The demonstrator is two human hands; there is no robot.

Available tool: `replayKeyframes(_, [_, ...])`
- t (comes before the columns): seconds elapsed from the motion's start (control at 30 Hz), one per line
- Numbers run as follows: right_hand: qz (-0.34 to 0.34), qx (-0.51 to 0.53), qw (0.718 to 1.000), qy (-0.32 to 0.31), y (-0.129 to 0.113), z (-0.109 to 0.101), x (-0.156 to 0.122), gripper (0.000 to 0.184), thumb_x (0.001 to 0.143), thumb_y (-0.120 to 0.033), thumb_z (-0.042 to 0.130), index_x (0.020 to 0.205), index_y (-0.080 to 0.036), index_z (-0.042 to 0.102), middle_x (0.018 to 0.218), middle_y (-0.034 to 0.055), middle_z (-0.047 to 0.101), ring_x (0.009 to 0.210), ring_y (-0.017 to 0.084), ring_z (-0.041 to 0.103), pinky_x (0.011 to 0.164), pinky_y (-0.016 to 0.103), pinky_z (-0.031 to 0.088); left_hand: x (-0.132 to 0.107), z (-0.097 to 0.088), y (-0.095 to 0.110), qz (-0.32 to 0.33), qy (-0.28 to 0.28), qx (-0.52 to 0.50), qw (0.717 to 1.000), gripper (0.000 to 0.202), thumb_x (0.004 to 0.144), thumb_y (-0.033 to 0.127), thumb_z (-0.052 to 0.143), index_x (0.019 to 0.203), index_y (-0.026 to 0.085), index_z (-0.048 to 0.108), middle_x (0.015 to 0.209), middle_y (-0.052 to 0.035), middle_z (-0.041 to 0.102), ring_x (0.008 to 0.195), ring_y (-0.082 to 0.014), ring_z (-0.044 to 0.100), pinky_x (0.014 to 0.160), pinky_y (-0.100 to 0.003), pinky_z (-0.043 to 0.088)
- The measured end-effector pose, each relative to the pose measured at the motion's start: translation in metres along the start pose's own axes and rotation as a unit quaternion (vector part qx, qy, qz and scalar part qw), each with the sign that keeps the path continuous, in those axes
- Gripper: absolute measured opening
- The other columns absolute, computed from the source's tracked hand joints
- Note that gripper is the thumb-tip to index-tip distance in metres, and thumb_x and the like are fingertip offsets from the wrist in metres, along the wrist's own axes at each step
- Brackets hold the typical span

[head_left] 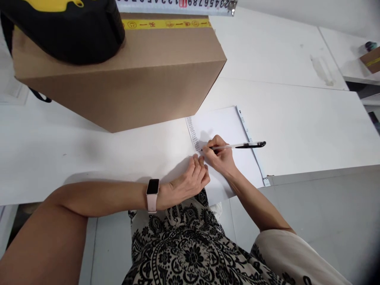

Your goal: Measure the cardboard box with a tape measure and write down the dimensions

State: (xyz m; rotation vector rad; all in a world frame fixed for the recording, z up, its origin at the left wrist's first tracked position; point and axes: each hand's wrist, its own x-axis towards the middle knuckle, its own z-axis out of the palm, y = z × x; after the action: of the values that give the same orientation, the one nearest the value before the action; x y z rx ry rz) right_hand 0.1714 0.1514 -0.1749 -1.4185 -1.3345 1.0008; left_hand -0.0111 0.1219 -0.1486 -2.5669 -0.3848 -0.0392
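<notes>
My right hand (220, 156) is closed round a pen (247, 145) with a clear barrel and black cap end. The pen's tip meets a white sheet of paper (227, 122) near its left edge, at the foot of a column of small written lines (192, 132). Close beside it, my left hand (192, 178) rests at the paper's lower left edge, its fingers loosely bent and holding nothing. A pink-strapped smartwatch (152, 194) is on the left wrist. A bluish strip (247, 132) runs along the paper's right edge.
A large brown cardboard box (142, 93) stands on the white table (303, 130), behind and left of the paper. On its top sit a black and yellow tape measure (97, 35) and its extended blade (166, 6). The table's front edge lies close to my body. Another box (372, 59) is at far right.
</notes>
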Motion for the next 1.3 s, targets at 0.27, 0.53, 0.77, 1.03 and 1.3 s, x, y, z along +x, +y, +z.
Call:
replayKeyframes(0.27, [-0.011, -0.014, 1.000, 0.008, 0.0022, -0.0011, -0.0006, 0.023, 0.082, -0.023, 0.065, 0.071, -0.025, 0.045, 0.059, -0.0072, 0.042, 0.053, 0.010, 0.036, 0.051, 0.027, 0.030, 0.0003, -0.0006, -0.0008, 0.000, -0.002, 0.002, 1.000, 0.038, 0.104, 0.020, 0.038, 0.132, 0.003, 0.059, 0.129, -0.0222, 0.072, 0.119, -0.0304, 0.070, 0.104, -0.045, 0.051])
replayKeyframes(0.53, [-0.004, -0.009, 1.000, 0.004, 0.0024, -0.0020, -0.0011, 0.023, 0.081, -0.023, 0.066, 0.071, -0.024, 0.045, 0.058, -0.0077, 0.041, 0.052, 0.009, 0.035, 0.050, 0.026, 0.028, -0.0005, 0.0010, 0.0009, -0.008, 0.006, -0.013, 1.000, 0.038, 0.105, 0.023, 0.042, 0.131, 0.002, 0.060, 0.128, -0.0246, 0.072, 0.119, -0.0316, 0.070, 0.104, -0.047, 0.050])
replayKeyframes(0.77, [0.004, -0.020, 1.000, 0.021, 0.0012, -0.0014, -0.0010, 0.025, 0.081, -0.022, 0.066, 0.071, -0.025, 0.044, 0.058, -0.0073, 0.040, 0.053, 0.010, 0.034, 0.051, 0.027, 0.029, 0.0002, -0.0026, -0.0024, 0.001, -0.007, -0.003, 1.000, 0.038, 0.106, 0.022, 0.040, 0.132, 0.004, 0.060, 0.129, -0.0220, 0.072, 0.119, -0.0296, 0.070, 0.104, -0.046, 0.050])
replayKeyframes(1.03, [-0.002, -0.011, 1.000, 0.022, 0.0021, -0.0023, -0.0006, 0.024, 0.080, -0.021, 0.066, 0.071, -0.025, 0.044, 0.057, -0.0077, 0.040, 0.052, 0.010, 0.034, 0.050, 0.027, 0.028, 0.0002, 0.0006, 0.0006, -0.008, 0.000, -0.006, 1.000, 0.038, 0.105, 0.023, 0.041, 0.131, 0.003, 0.060, 0.129, -0.0239, 0.071, 0.119, -0.0311, 0.069, 0.104, -0.047, 0.049])
replayKeyframes(1.3, [-0.006, -0.022, 0.999, 0.023, 0.0027, -0.0019, -0.0003, 0.025, 0.082, -0.022, 0.066, 0.071, -0.025, 0.044, 0.056, -0.0077, 0.040, 0.052, 0.010, 0.034, 0.049, 0.027, 0.028, 0.0013, -0.0012, -0.0010, -0.003, -0.004, -0.005, 1.000, 0.037, 0.105, 0.022, 0.042, 0.131, 0.003, 0.060, 0.128, -0.0238, 0.071, 0.120, -0.0315, 0.069, 0.105, -0.047, 0.049])
